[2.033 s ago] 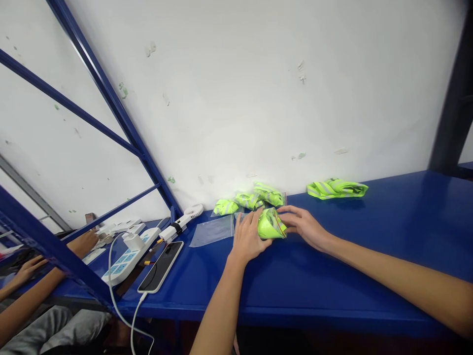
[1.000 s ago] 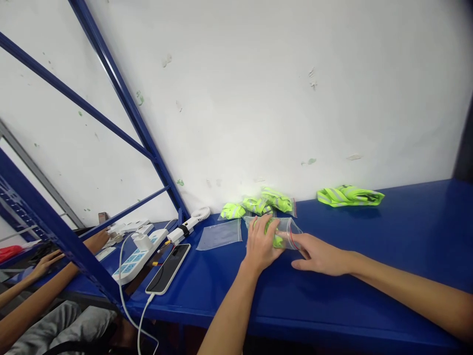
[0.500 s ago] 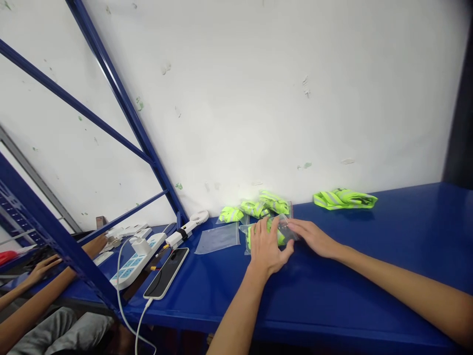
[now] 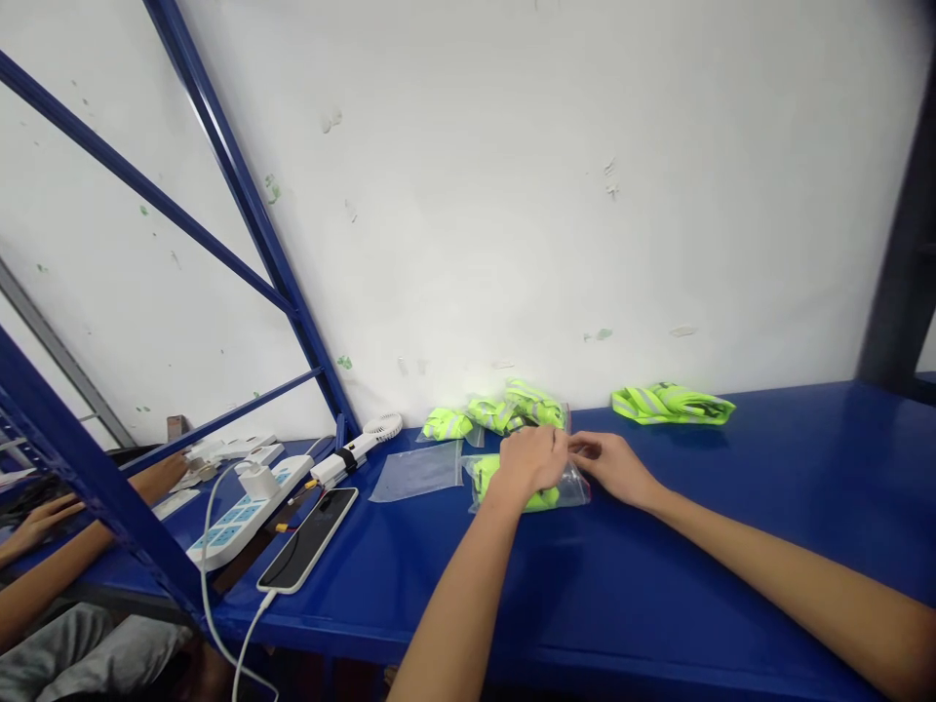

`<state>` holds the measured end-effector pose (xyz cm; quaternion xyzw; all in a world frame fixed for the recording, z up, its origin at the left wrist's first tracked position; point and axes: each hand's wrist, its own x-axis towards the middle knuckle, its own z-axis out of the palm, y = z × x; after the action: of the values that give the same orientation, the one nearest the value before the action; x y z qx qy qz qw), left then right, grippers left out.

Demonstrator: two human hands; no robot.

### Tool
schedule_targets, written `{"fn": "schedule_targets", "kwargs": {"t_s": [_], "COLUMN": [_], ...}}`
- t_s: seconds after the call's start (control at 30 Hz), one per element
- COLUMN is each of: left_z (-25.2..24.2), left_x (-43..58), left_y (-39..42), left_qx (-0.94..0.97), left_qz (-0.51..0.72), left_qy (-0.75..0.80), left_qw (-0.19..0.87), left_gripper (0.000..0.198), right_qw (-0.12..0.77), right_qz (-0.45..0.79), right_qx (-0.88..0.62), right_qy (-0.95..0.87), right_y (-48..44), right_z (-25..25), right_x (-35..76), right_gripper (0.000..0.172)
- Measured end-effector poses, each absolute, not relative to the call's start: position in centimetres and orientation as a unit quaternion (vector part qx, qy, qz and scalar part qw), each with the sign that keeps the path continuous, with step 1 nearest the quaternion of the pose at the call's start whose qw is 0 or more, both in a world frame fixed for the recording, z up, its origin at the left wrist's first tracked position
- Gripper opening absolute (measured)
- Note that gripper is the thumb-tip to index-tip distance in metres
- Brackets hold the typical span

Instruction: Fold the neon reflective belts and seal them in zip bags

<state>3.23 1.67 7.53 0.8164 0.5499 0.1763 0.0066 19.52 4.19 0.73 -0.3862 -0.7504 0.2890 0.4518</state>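
A clear zip bag (image 4: 575, 490) lies on the blue tabletop with a folded neon-yellow reflective vest (image 4: 484, 474) inside. My left hand (image 4: 532, 460) is over the bag's upper right part, fingers curled and closed on its edge; the fingertips are partly hidden. My right hand (image 4: 612, 468) pinches the bag's right end beside the left hand, thumb and fingers together. Behind them, several bagged yellow vests (image 4: 504, 409) lie against the wall. To the left of the held bag, a flat clear bag (image 4: 418, 472) rests on the table.
Another folded yellow vest (image 4: 673, 403) lies at the back right. On the left are a phone (image 4: 311, 541) on a cable, a power strip (image 4: 241, 517), and a small white fan (image 4: 382, 427). A blue rack post (image 4: 95, 478) stands before a co-worker's arms (image 4: 88, 541).
My left hand has gone from spread flat over the bag to curled at its edge, uncovering more of the vest. My right fingers have bent into a pinch. The view has shifted slightly.
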Motion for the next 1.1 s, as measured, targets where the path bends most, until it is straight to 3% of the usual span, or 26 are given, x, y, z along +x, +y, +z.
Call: {"fn": "schedule_targets", "kwargs": {"t_s": [0.2, 0.43, 0.57, 0.7, 0.77, 0.97, 1.1], "left_z": [6.7, 9.0, 8.5, 7.2, 6.9, 7.7, 8.1], "left_x": [0.8, -1.1, -1.3, -0.9, -0.8, -1.0, -1.1], "left_y": [1.4, 1.5, 1.7, 1.7, 1.6, 1.0, 1.3], "left_qx": [0.835, 0.887, 0.895, 0.883, 0.875, 0.866, 0.861], "left_qz": [0.165, 0.130, 0.144, 0.149, 0.144, 0.105, 0.120], "left_qy": [0.524, 0.412, 0.399, 0.441, 0.461, 0.488, 0.494], "left_qw": [0.028, 0.164, 0.137, 0.061, 0.034, 0.009, 0.019], "left_gripper": [0.040, 0.037, 0.044, 0.047, 0.048, 0.046, 0.037], "right_qw": [0.468, 0.473, 0.481, 0.466, 0.444, 0.472, 0.475], "right_qz": [0.242, 0.263, 0.211, 0.169, 0.212, 0.458, 0.481], "right_qx": [-0.394, -0.382, -0.410, -0.414, -0.391, -0.364, -0.347], "right_qy": [-0.753, -0.749, -0.745, -0.764, -0.778, -0.660, -0.650], "right_y": [2.9, 2.1, 2.6, 2.5, 2.2, 1.8, 1.5], "right_z": [1.5, 1.8, 1.4, 1.6, 1.8, 2.0, 1.9], "right_x": [18.8, 18.2, 18.2, 18.3, 18.2, 17.5, 17.2], "right_gripper": [0.030, 0.036, 0.023, 0.035, 0.041, 0.034, 0.045]}}
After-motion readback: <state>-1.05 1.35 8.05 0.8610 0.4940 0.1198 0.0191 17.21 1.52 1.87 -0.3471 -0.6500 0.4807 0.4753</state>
